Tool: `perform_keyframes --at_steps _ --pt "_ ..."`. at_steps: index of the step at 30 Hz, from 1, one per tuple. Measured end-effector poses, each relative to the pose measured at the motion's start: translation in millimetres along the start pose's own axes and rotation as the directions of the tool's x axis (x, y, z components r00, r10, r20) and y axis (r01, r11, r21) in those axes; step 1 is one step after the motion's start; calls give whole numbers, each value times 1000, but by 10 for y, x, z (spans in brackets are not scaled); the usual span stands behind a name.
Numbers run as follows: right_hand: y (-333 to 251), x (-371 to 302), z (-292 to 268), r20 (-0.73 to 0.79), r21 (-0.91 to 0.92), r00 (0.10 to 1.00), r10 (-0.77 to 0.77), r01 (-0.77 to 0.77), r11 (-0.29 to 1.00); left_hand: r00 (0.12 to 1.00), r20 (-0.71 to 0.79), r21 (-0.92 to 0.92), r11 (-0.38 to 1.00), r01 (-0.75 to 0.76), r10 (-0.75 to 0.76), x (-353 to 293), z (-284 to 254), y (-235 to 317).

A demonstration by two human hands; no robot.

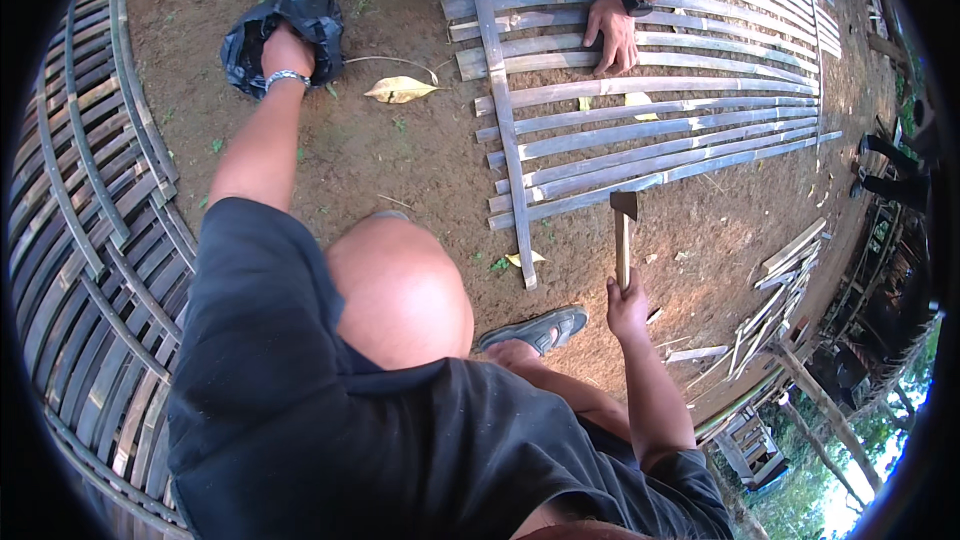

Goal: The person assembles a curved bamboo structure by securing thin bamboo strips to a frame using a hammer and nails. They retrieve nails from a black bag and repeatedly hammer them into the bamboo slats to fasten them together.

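My left hand (286,52) reaches down into the mouth of a crumpled black plastic bag (243,48) on the dirt, a bracelet round its wrist. The bag hides its fingers, so I cannot tell what they hold. My right hand (628,310) is closed round the wooden handle of a small hatchet (624,230), its dark metal head pointing away from me. Ahead lies a panel of split bamboo slats (590,147), crossed by a long strip (497,70) near its left end. Another person's hand (613,35), with a black watch, rests on the slats.
A second slatted bamboo panel (100,190) lies along the left. Beside the bag is a dry yellow leaf (400,90). Loose bamboo pieces (775,295) are heaped at the right. Farther right stands another person, whose dark-clothed legs (895,175) show.
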State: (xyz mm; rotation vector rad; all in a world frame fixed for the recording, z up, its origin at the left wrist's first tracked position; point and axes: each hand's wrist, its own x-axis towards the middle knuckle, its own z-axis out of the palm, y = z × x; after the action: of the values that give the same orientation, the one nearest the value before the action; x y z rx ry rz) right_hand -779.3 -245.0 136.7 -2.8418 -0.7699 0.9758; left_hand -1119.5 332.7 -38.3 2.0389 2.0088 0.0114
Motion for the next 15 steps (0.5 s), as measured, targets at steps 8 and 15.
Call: perform_keyframes --at_steps 8,15 --pt "-15 569 597 -98 37 994 -37 41 998 947 14 -11 947 -321 321 160 -43 -377" --pt "230 715 865 -90 48 995 48 -44 998 916 -121 -195 895 -400 383 -135 -423 -179"
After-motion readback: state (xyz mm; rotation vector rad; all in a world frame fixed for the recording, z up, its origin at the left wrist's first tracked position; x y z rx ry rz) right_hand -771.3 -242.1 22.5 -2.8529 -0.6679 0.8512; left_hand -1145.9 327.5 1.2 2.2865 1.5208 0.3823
